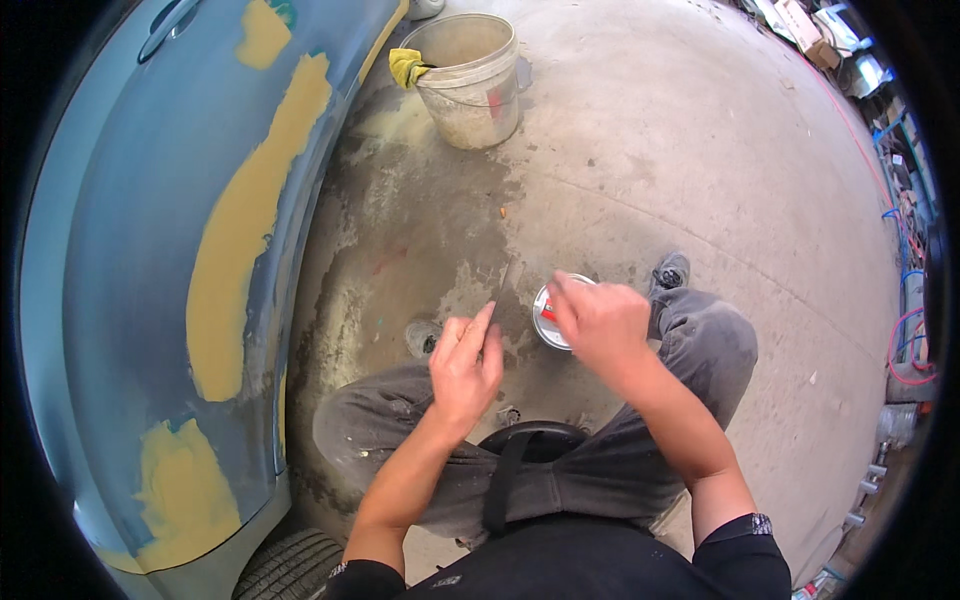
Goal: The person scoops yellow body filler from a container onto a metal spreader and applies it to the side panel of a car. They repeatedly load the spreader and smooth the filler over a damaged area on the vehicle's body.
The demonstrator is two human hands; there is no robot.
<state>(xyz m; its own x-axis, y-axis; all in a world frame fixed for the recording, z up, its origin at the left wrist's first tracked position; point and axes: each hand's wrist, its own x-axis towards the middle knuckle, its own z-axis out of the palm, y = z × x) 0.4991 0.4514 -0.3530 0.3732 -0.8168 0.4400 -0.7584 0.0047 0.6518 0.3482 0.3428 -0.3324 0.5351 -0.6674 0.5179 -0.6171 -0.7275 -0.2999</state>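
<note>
You sit low on a stool (530, 437) beside a blue car (130, 260), knees apart over the stained concrete floor (680, 150), with both hands raised in front of you. Your left hand (465, 365) is loosely closed around a thin flat tool, apparently a spreader (503, 283), whose pale blade points away toward the far side; your right hand (598, 322) hovers over a small round can (549, 316) standing on the floor just beyond your knees, fingers curled, though you cannot tell whether they grip anything. The can's top shows light metal with a red patch, partly hidden by that hand. On the left, the car's panel already carries broad tan patches of filler (235, 250), one long strip down the middle and smaller ones near the top and low by the tyre (290, 565), so a good share of the coating looks to be on; blue areas between the patches remain bare, and none of the filler looks sanded smooth, which suggests shaping and finishing are yet to come. At the far side a dirty white bucket (470, 85) stands with a yellow rag (405, 66) draped over its rim.
</note>
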